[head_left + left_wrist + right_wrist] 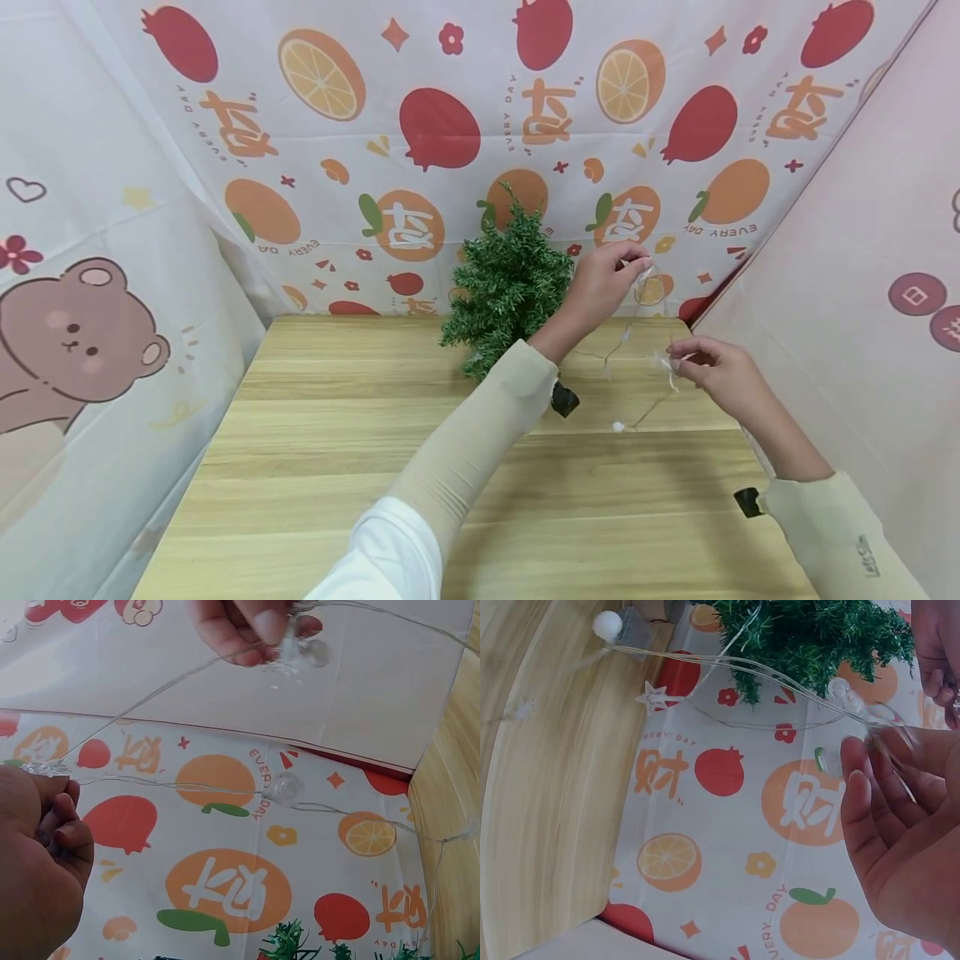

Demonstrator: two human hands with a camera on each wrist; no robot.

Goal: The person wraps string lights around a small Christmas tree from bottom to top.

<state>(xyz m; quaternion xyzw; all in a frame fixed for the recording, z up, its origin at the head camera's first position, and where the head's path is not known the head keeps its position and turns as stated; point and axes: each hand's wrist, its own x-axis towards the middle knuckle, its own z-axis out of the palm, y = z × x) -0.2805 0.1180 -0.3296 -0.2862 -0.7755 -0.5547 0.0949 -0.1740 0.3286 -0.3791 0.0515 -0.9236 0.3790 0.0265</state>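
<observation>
A strand of clear-wired string lights (pixel 626 336) hangs between both hands, to the right of a small green artificial tree (pixel 510 283). My left hand (pixel 609 279) pinches the strand beside the tree, at a clear plastic ornament (pixel 46 769). Lower and farther right, my right hand (pixel 716 375) holds several wires between thumb and fingers, with another clear ornament (pixel 306 654) at its fingertips. A star ornament (pixel 655 698) dangles from a loop of wire. Down at the table end is a white ball (pixel 608 625), close to a clear box-like piece (pixel 634 631).
The tree stands toward the back of a wood-grain table (pixel 337 467). Behind it hangs a fruit-printed cloth (pixel 330 167); pale cloths close off the left and right sides. Black pieces (pixel 748 502) sit by the beige sleeves at the wrists.
</observation>
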